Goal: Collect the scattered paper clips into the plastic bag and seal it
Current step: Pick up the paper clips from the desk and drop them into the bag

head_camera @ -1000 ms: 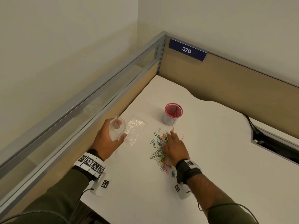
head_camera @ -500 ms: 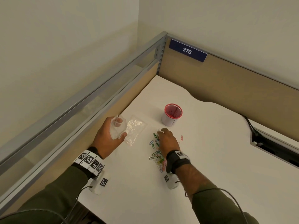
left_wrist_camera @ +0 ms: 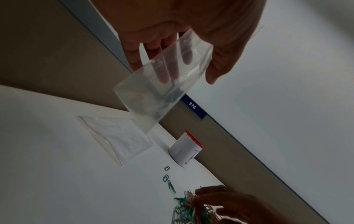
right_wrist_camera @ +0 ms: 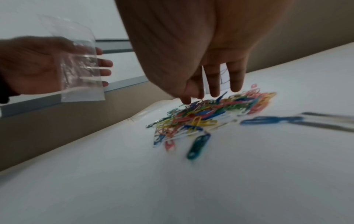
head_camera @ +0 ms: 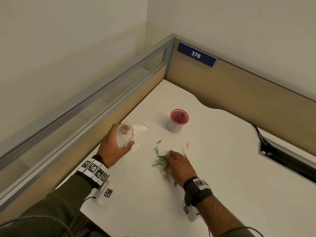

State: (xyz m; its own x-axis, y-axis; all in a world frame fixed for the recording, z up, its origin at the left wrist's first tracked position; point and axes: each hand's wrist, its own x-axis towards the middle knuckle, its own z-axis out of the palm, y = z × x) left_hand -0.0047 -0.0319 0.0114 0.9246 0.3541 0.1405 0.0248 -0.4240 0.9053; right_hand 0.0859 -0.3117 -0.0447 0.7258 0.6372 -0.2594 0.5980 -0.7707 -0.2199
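The left hand (head_camera: 113,145) has its grip wrapped round a small clear plastic bag (head_camera: 124,136), held up off the white table (head_camera: 222,168). The right hand (head_camera: 180,165) hangs over the heap of colourful paper clips (head_camera: 161,165), fingertips (right_wrist_camera: 185,99) touching it, fingers straight, grasping nothing. A few stray clips lie near a red-rimmed cup (head_camera: 178,120).

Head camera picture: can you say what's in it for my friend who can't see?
A left hand holds up a clear plastic bag while the right hand touches a pile of colourful paper clips on a white desk.
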